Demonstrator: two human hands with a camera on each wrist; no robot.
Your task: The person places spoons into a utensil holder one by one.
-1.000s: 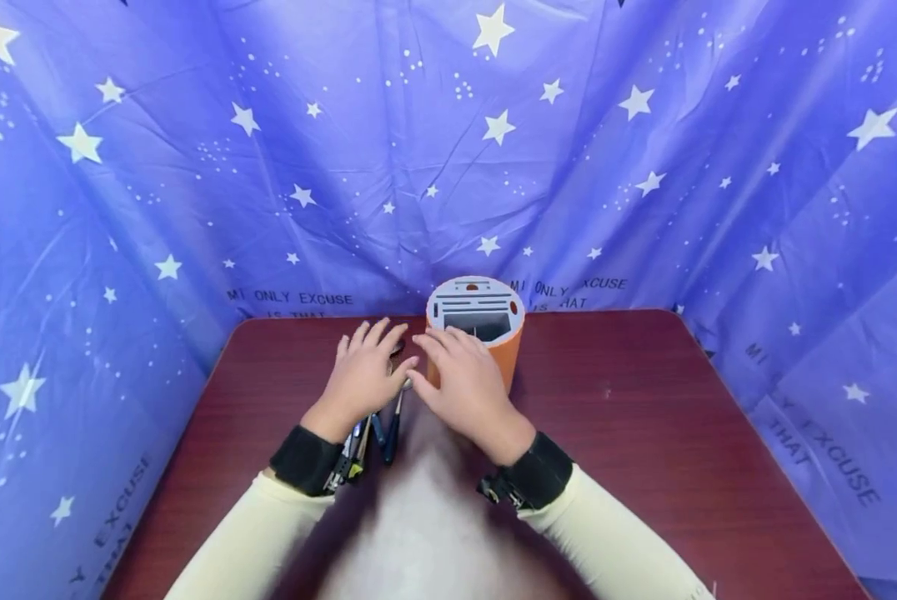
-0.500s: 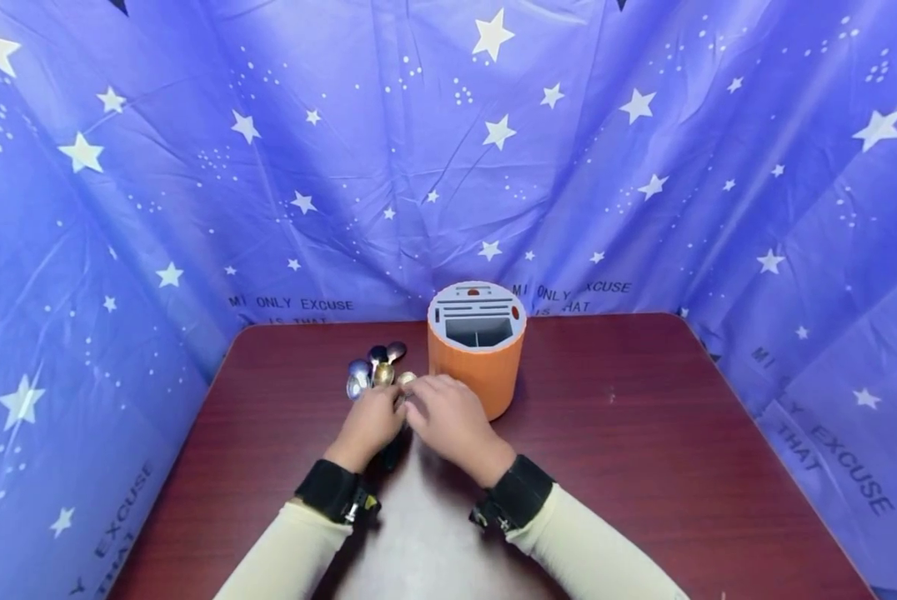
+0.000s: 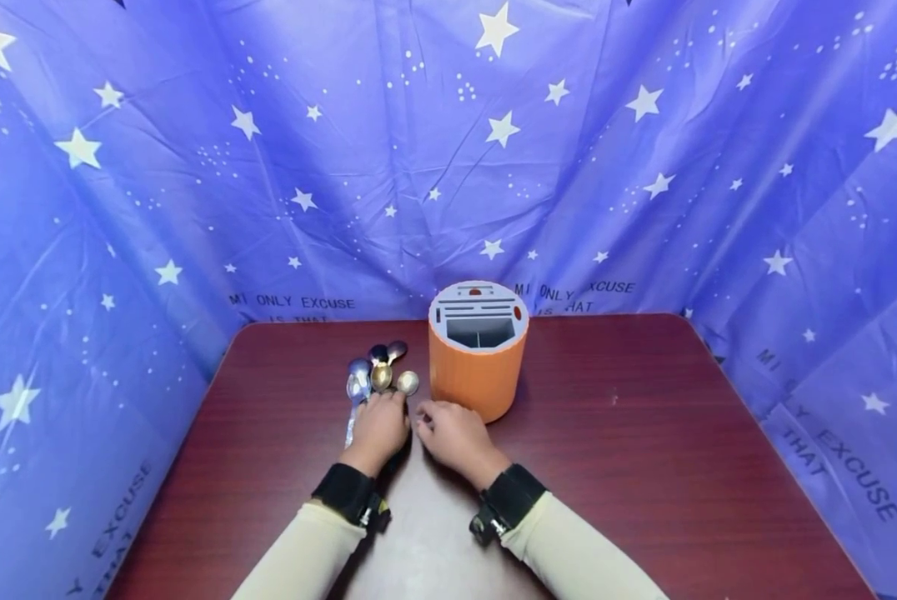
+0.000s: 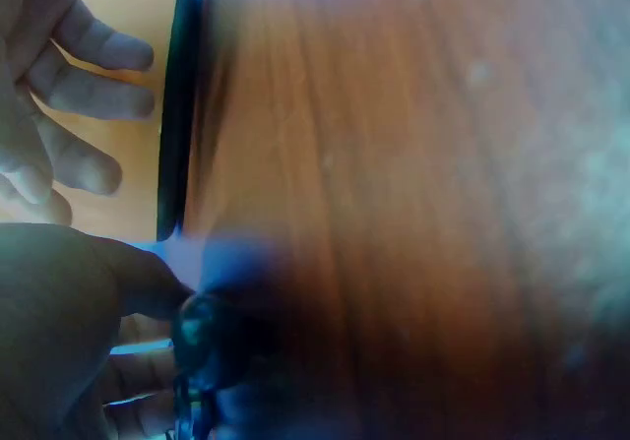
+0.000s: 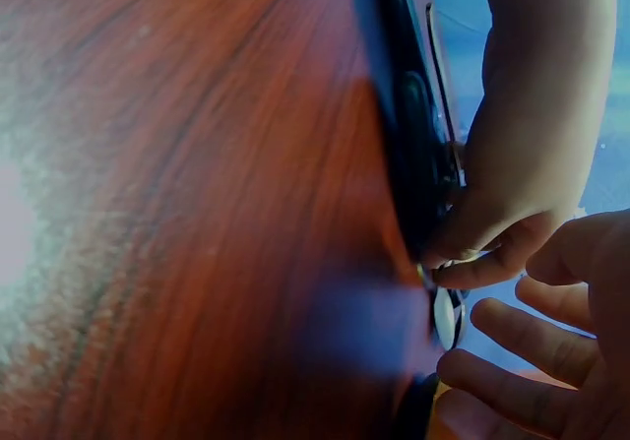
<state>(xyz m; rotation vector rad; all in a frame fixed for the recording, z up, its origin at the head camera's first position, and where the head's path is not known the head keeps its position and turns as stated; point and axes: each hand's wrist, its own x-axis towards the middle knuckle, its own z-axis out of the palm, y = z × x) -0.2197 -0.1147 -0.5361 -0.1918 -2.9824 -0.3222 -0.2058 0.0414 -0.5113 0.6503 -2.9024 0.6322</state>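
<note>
In the head view several spoons lie bunched left of centre, among them a gold spoon (image 3: 381,377) and a blue-tinted spoon (image 3: 358,368). My left hand (image 3: 381,427) is over their handles, just below a small round-bowled spoon (image 3: 408,382). In the right wrist view, thumb and fingers of that left hand (image 5: 512,228) pinch at the neck of a spoon (image 5: 445,319). Dark handles (image 5: 418,115) run back beneath the wrist. My right hand (image 3: 454,433) hovers beside it with relaxed, slightly bent fingers and holds nothing.
An orange cylindrical utensil holder (image 3: 473,379) with a grey slotted top stands just beyond my right hand. The dark red wooden table (image 3: 628,467) reaches back to a blue star-patterned curtain (image 3: 388,167).
Both hands have come down and back toward me. The left now grips at the spoon handles, uncovering the bowls; the right has drawn back from the holder and the small spoon.
</note>
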